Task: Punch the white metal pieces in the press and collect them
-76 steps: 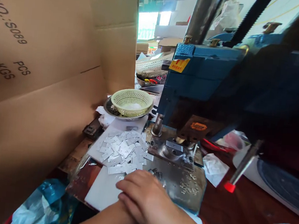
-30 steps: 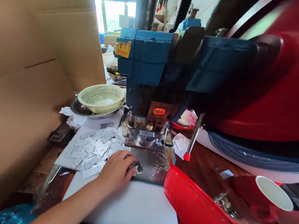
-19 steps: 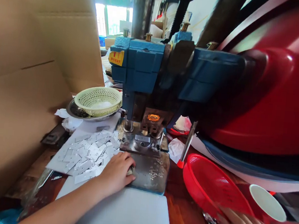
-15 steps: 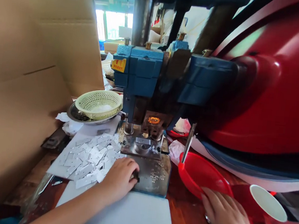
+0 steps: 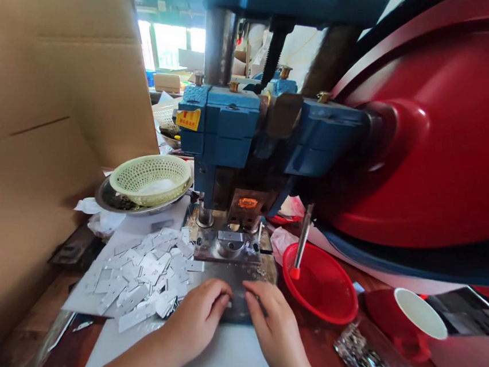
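while loose metal plates (image 5: 149,272) are lying heaped beside the blue press (image 5: 232,130), plenty seemingly remaining, finished count unclear, left hand (image 5: 216,302) and right hand (image 5: 263,303) are resting half-curled at its steel bed (image 5: 227,272), any hold untellable

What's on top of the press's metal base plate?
A metal die plate sits toward the back of the base plate. In front, your left hand and right hand hide part of the surface, so whatever lies beneath them can't be seen.
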A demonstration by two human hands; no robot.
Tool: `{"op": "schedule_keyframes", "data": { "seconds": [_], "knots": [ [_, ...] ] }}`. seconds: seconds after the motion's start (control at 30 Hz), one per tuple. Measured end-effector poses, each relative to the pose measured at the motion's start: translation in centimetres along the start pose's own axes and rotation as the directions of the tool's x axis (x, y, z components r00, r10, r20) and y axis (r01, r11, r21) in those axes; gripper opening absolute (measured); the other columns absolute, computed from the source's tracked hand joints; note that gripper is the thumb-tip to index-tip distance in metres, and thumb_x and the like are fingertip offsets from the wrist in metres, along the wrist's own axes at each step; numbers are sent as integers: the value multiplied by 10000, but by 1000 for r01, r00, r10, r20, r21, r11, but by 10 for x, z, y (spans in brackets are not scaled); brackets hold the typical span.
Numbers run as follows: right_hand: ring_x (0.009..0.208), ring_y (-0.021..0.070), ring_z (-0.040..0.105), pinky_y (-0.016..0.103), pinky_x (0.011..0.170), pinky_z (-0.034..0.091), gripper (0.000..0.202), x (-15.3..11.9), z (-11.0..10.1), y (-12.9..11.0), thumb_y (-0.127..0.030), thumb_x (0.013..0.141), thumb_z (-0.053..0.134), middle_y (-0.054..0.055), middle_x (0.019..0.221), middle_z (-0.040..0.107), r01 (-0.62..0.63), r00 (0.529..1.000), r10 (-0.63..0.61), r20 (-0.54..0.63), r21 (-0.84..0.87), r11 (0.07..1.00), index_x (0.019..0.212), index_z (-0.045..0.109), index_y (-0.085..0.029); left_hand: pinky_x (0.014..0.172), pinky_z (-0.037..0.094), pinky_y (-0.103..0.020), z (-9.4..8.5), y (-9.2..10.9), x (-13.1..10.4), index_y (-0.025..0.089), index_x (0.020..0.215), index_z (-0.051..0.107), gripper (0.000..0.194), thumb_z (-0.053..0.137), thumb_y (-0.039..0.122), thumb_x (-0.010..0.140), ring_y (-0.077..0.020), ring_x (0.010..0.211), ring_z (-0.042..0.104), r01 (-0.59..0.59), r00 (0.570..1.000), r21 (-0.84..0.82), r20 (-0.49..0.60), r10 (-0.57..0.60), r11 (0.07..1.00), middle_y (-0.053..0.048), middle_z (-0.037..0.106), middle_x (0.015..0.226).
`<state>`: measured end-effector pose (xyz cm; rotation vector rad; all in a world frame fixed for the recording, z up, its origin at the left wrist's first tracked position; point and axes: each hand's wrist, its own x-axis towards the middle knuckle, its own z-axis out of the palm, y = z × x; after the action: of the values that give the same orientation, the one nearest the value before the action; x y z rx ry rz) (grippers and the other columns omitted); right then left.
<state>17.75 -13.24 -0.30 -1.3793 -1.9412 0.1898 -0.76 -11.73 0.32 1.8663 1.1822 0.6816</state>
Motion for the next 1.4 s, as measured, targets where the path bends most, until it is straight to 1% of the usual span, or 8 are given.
{"op": "schedule_keyframes", "data": {
  "seconds": [0.13, 0.3, 0.4, 0.53, 0.73, 0.9, 1.23, 1.4],
  "knots": [
    [820, 209, 597, 351, 738, 472, 229, 22, 9, 29, -250, 906, 447, 68, 880, 667, 8, 1000, -15, -25, -255, 967, 948, 667, -201, 671, 512, -277, -4, -8, 2, 229, 999, 574, 227, 368, 281, 919, -147, 708, 633, 170, 985, -202, 44, -164, 965, -16, 642, 861],
    [855, 225, 557, 336, 713, 418, 182, 36, 20, 50, -241, 878, 517, 54, 890, 664, 74, 996, -49, 69, -419, 905, 926, 691, -252, 786, 505, -305, -19, -13, 11, 239, 1094, 619, 288, 524, 242, 823, -166, 816, 633, 140, 988, -156, -48, -149, 978, -19, 666, 928],
    [848, 211, 559, 346, 756, 411, 209, 36, 24, 54, -224, 897, 473, 51, 892, 662, 86, 996, -67, 63, -370, 925, 873, 681, -235, 756, 513, -300, -26, -12, 17, 213, 990, 666, 223, 549, 250, 804, -183, 820, 640, 155, 982, -162, -82, -170, 975, -33, 688, 894],
    [835, 205, 564, 346, 755, 415, 234, 37, 26, 58, -243, 920, 426, 52, 880, 653, 40, 999, -33, 27, -334, 942, 884, 656, -216, 727, 509, -291, -28, -9, 24, 223, 910, 690, 181, 542, 251, 811, -182, 805, 633, 93, 988, -108, -116, -106, 990, -31, 678, 889],
    [799, 206, 568, 363, 768, 430, 258, 41, 26, 65, -281, 935, 409, 54, 825, 644, 40, 999, -33, 27, -324, 945, 811, 621, -203, 785, 489, -308, -29, -10, 27, 232, 910, 680, 170, 539, 226, 816, -182, 853, 617, 65, 986, -51, -149, -72, 997, -21, 668, 915],
    [768, 197, 589, 367, 746, 463, 279, 41, 26, 76, -286, 938, 387, 60, 798, 648, 35, 999, -30, 29, -204, 978, 818, 621, -192, 779, 497, -313, -28, -16, 25, 229, 925, 676, 184, 517, 239, 833, -180, 846, 616, 57, 983, -49, -172, -64, 997, -27, 667, 927],
    [737, 203, 605, 352, 699, 473, 320, 42, 24, 83, -418, 911, 431, 57, 732, 641, -114, 993, 115, 19, -34, 993, 738, 591, -202, 769, 512, -300, -23, -25, 20, 228, 962, 676, 199, 544, 241, 814, -172, 825, 630, 105, 966, -142, -218, -135, 984, -24, 684, 934],
    [725, 195, 596, 325, 673, 458, 296, 51, 20, 78, -390, 910, 430, 56, 737, 636, -121, 993, 121, -11, -24, 992, 764, 601, -197, 747, 512, -297, -24, -26, 19, 221, 943, 681, 191, 543, 255, 815, -172, 806, 632, 98, 968, -181, -212, -136, 979, -28, 683, 920]
  ]
}}
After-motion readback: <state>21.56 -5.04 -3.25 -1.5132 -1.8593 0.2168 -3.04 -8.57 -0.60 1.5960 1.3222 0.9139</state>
